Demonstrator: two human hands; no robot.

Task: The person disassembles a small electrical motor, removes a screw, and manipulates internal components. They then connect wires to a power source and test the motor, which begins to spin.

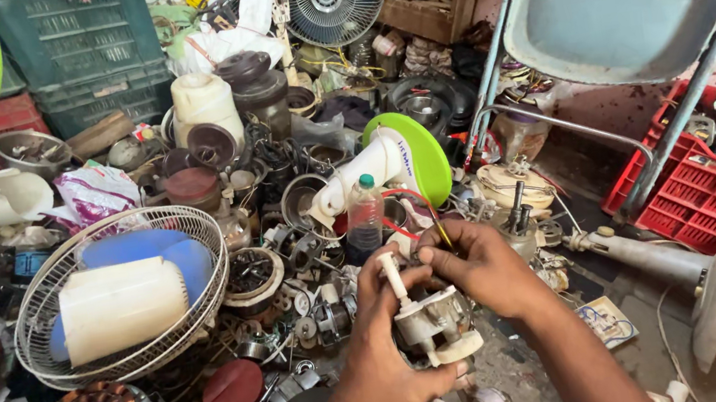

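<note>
1 cream fan motor (433, 320) is gripped by 2 closed hands: left hand (383, 350) underneath, right hand (479, 266) on top. 1 plastic bottle (364, 217) stands just beyond, 1 wire fan guard (122, 298) lies at left.

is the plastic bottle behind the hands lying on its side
No, the plastic bottle stands upright with its green cap on top, among the motor parts behind both hands.

left hand (380, 358) curled closed, right hand (482, 269) pinching, forearms converging

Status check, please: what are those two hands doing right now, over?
Left hand and right hand both grip the white fan motor housing. Coloured wires rise from it. Plastic bottle stands just behind.
</note>
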